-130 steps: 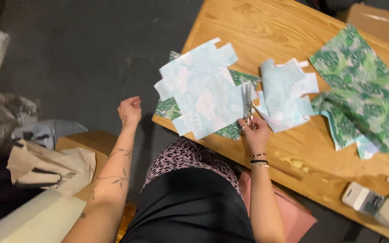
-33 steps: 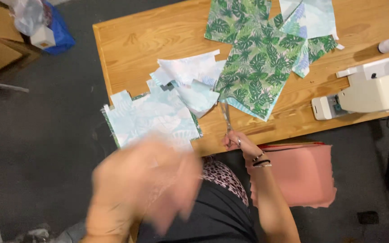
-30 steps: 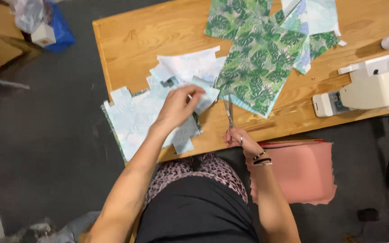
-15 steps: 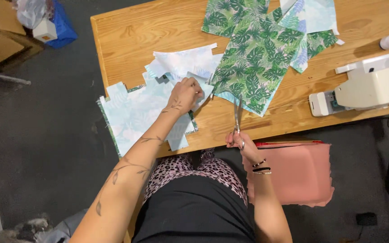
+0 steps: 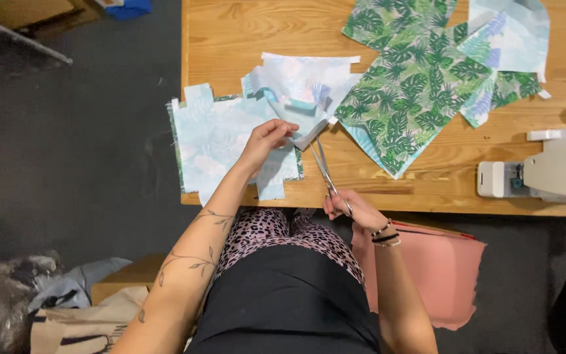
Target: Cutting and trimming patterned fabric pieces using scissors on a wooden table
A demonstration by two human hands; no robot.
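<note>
Pale fabric piece point(image 5: 296, 98) pinched by left hand point(image 5: 264, 141); scissors point(image 5: 325, 172) in right hand point(image 5: 355, 210), seemingly cutting.

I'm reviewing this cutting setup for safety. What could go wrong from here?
1. The left hand pinches the pale blue fabric piece right beside the tips of the metal scissors held by the right hand; a fingertip may get nicked.
2. The light blue cut fabric sheet overhangs the wooden table edge and might slide off.
</note>
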